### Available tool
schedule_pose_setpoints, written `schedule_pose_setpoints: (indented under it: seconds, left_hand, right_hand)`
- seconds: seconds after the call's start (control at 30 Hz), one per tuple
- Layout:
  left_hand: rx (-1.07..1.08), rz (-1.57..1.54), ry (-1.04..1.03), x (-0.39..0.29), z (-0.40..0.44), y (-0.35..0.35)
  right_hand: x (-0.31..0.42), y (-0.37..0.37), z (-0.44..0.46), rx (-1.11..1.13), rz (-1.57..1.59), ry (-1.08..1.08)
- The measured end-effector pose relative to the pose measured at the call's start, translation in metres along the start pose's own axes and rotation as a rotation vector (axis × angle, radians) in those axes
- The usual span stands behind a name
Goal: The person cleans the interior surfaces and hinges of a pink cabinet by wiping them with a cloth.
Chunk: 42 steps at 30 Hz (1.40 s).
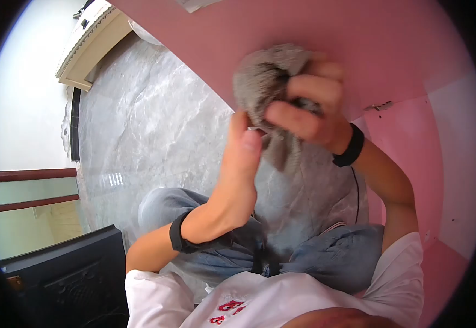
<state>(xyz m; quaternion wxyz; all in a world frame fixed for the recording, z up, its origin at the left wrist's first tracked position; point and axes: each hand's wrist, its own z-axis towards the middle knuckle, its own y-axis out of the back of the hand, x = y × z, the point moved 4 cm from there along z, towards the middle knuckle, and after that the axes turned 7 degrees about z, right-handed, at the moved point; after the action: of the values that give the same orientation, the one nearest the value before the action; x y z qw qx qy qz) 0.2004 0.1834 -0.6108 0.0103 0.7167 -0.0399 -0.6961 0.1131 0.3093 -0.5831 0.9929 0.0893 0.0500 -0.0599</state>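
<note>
A grey-brown cloth [255, 82] is bunched up against the pink panel [205, 41], close to its edge. My right hand [317, 101] is closed on the cloth, its fingers curled over the bunched folds and slightly blurred. One end of the cloth hangs down below the fingers. My left hand [238, 169] meets the cloth's lower left side, thumb up along the fold. Most of its fingers are hidden behind the thumb and cloth, and it looks closed on the cloth's edge. Black bands circle both wrists.
Grey marble-patterned floor [139, 115] lies below. A metal hinge-like piece [379, 106] sits where the panel meets a pink side surface [410, 131]. At lower left stands a dark carved panel [74, 279]. Cream furniture [96, 44] is at upper left. My bent knees are close beneath my hands.
</note>
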Motion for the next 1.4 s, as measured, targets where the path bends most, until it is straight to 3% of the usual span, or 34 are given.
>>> schedule_pose_setpoints:
  seconds: [0.03, 0.07, 0.1, 0.17, 0.3, 0.47, 0.83, 1.1, 1.17, 1.33, 1.4]
  left_hand:
    - [-0.031, -0.011, 0.012, 0.003, -0.002, 0.007]
    - [-0.122, -0.111, 0.059, -0.005, -0.007, 0.008]
    - [-0.108, -0.111, 0.058, -0.005, -0.008, 0.011]
    - [-0.116, -0.233, 0.062, -0.006, -0.010, 0.022]
    - [-0.176, -0.120, 0.039, -0.012, -0.013, 0.012]
    - [-0.219, -0.254, 0.048, -0.014, -0.008, -0.017]
    - [0.107, 0.119, 0.024, -0.001, 0.037, -0.114]
    - [0.176, 0.207, -0.104, -0.009, 0.067, -0.187]
    - [0.160, 0.101, -0.114, -0.013, 0.071, -0.205]
    - [0.318, 0.149, -0.220, -0.005, 0.101, -0.241]
    - [0.422, 0.305, -0.251, 0.000, 0.109, -0.253]
  right_hand:
    - [0.002, -0.009, 0.002, -0.071, 0.010, 0.024]
    - [0.006, -0.020, 0.008, 0.010, 0.016, 0.005]
    - [0.011, -0.027, 0.012, 0.093, 0.018, -0.014]
    - [0.019, -0.046, 0.020, 0.025, -0.023, -0.058]
    - [0.022, -0.043, 0.019, 0.012, 0.045, -0.087]
    - [0.015, -0.020, 0.017, 0.039, 0.097, -0.108]
    - [-0.018, 0.097, -0.030, 0.059, -0.029, -0.209]
    - [-0.035, 0.166, -0.055, 0.022, -0.154, -0.255]
    - [-0.038, 0.183, -0.062, 0.018, -0.214, -0.297]
    - [-0.047, 0.229, -0.085, -0.001, -0.375, -0.329]
    - [-0.049, 0.241, -0.099, -0.042, -0.406, -0.368]
